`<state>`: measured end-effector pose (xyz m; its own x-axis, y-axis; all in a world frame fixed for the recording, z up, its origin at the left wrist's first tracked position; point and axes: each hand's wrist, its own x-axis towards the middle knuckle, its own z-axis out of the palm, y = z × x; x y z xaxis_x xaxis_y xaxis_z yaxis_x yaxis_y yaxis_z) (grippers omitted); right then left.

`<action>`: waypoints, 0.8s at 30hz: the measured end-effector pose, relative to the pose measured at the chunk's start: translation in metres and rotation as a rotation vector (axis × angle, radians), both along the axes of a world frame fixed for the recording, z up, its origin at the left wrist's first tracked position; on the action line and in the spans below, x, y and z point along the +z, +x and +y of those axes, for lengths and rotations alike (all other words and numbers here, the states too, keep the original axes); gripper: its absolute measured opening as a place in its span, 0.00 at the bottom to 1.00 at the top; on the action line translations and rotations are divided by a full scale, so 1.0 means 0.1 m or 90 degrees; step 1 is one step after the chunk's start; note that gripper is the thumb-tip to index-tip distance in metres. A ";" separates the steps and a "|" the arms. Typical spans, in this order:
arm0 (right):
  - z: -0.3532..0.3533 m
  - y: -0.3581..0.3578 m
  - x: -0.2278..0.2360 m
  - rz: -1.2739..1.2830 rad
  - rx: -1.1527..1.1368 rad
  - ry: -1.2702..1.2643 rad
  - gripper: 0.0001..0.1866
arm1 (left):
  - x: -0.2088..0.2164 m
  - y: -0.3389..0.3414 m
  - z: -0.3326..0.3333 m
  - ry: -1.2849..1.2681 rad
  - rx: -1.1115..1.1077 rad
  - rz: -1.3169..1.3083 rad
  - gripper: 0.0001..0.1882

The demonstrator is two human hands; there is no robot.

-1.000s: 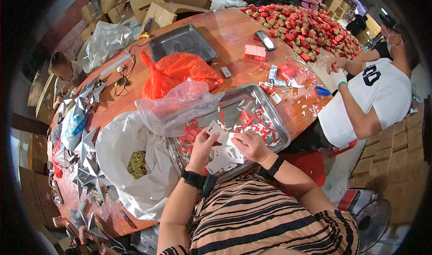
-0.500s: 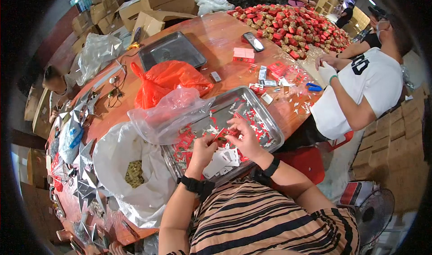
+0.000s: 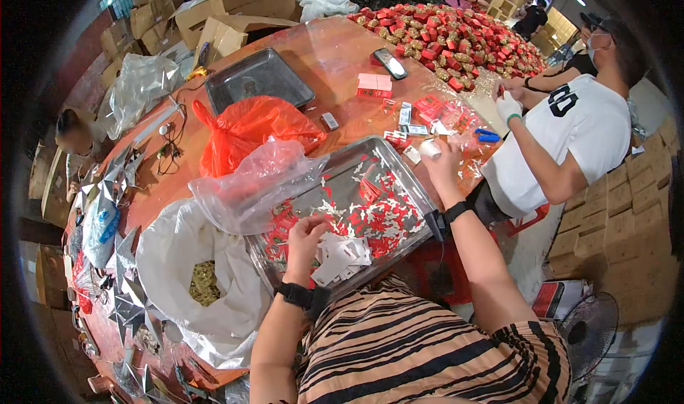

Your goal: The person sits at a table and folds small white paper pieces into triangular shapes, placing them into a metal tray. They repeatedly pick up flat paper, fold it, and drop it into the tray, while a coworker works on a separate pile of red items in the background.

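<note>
In front of me a metal tray [image 3: 415,190] holds scattered small red and white paper pieces [image 3: 349,208]. A stack of white cards [image 3: 343,258] lies at its near side. My left hand [image 3: 306,239] hovers over the tray beside these cards, its fingers bent together; whatever they pinch is too small to make out. Stretched past the tray's right rim, my right hand [image 3: 444,163] is closed round a small white rounded thing [image 3: 429,148]. A folded red paper piece [image 3: 369,190] stands among the scraps.
White sack [image 3: 167,261] with greenish-gold bits stands left of the tray, near red [image 3: 260,130] and clear plastic bags [image 3: 260,190]. Beyond are a dark tray [image 3: 260,83], phone [image 3: 390,63], small boxes [image 3: 374,85], blue stapler-like tool [image 3: 486,135] and red-gold heap [image 3: 449,40]. A gloved co-worker [image 3: 570,126] sits right.
My hands have parted. The right has left the tray's middle for its far right side and now holds a white rounded thing; the left has moved slightly left.
</note>
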<state>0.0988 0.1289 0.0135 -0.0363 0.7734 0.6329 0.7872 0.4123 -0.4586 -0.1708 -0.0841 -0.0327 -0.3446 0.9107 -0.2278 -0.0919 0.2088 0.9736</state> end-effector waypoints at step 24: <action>-0.11 -0.54 -1.01 0.360 0.218 -0.783 0.16 | -0.45 -0.19 0.28 -0.039 -0.133 0.750 0.12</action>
